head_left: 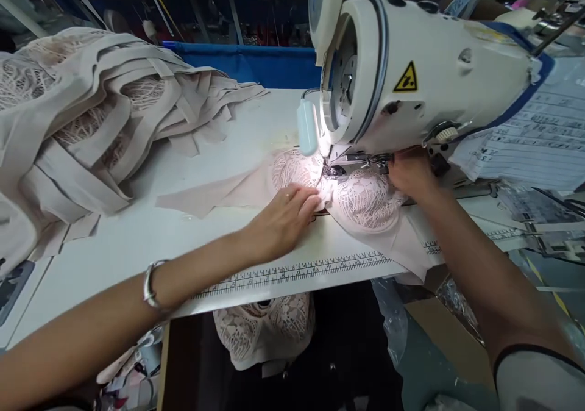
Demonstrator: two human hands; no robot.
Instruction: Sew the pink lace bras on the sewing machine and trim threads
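A pale pink lace bra [368,200] lies across the sewing machine's bed, one cup on each side of the lit needle area. My left hand [290,219] is closed on the bra's middle edge, its fingertips bunched just in front of the presser foot [334,171]. Beyond the right cup, my right hand [411,173] reaches under the white sewing machine [425,88], close to the metal parts by the bed. Its fingers are mostly hidden there, so their grip does not show. The bra's left wing stretches flat over the white table [237,231].
A large heap of similar pink bra pieces [114,106] covers the table's left side. A ruler strip [301,272] runs along the front edge. Below it, another lace bra [265,332] rests on a dark surface. Handwritten paper [534,124] hangs at the machine's right.
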